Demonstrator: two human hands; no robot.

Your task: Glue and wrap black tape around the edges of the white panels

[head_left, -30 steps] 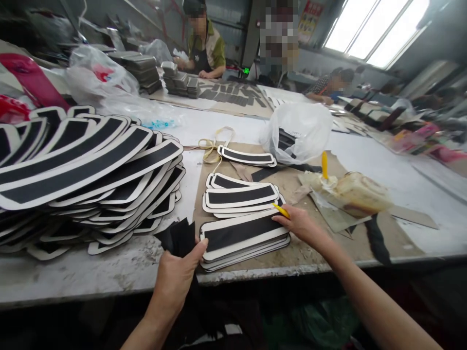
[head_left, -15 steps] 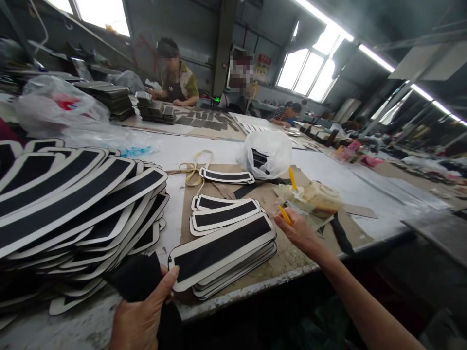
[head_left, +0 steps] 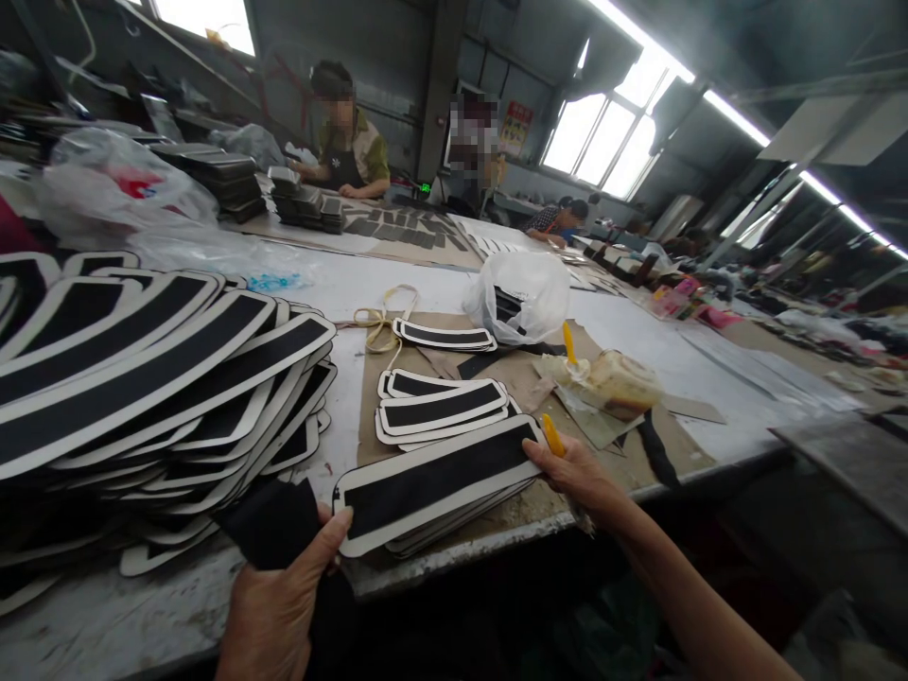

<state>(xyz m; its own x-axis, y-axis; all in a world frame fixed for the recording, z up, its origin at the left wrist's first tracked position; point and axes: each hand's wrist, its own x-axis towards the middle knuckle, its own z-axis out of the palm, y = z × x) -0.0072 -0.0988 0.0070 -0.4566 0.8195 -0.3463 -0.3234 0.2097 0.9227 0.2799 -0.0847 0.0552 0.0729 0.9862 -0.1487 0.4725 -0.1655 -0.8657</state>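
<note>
My left hand (head_left: 290, 586) pinches the left end of a long black panel with a white border (head_left: 440, 482), thumb on top. A piece of black fabric (head_left: 273, 525) lies against that hand. At the panel's right end, my right hand (head_left: 567, 468) has its thumb on the border and also holds a yellow-handled tool (head_left: 552, 436). The panel is on top of a stack of similar pieces at the table's front edge. Behind it lie shorter bordered panels (head_left: 444, 409). What is under my fingers is hidden.
A large pile of bordered panels (head_left: 163, 369) covers the left. Further back are a white plastic bag (head_left: 521, 298), a yellowish glue container (head_left: 617, 383) with a second yellow handle (head_left: 568, 342), and a yellow cord (head_left: 375, 322). Co-workers (head_left: 351, 151) sit across the tables.
My right hand has come onto the right end of the top panel, which now sits slightly raised and shifted over the stack. My left hand still grips the left end.
</note>
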